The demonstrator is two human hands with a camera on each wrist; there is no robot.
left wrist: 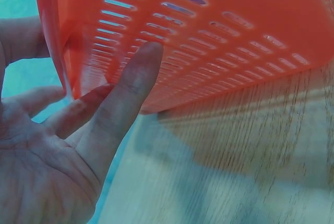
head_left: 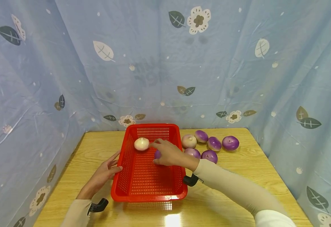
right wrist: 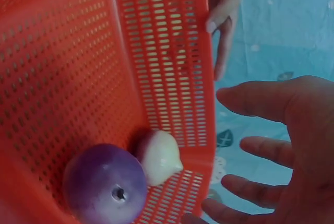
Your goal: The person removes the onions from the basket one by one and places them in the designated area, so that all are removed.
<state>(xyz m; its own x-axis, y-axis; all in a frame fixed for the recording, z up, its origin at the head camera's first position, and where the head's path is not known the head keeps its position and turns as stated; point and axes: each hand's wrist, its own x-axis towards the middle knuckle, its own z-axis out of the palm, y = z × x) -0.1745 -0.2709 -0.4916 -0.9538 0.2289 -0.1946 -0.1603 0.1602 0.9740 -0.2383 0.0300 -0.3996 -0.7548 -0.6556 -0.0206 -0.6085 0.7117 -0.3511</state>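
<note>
A red plastic basket [head_left: 149, 198] stands on the table, with a white turnip [head_left: 141, 144] and a purple turnip [head_left: 157, 154] inside. My left hand [head_left: 107, 171] holds the basket's left side, thumb at the rim and fingers against the outer wall, seen from below in the left wrist view. My right hand [head_left: 166, 153] hovers inside the basket over the purple turnip, partly covering it in the head view. In the right wrist view, its fingers are spread and apart from that turnip [right wrist: 104, 185].
To the right of the basket lie several turnips: a pale one [head_left: 188, 141], purple ones [head_left: 230, 143] and a half-white one [head_left: 192, 152] close to the basket wall. A blue patterned curtain [head_left: 159, 75] encloses the wooden table [head_left: 239, 170] at the back and sides.
</note>
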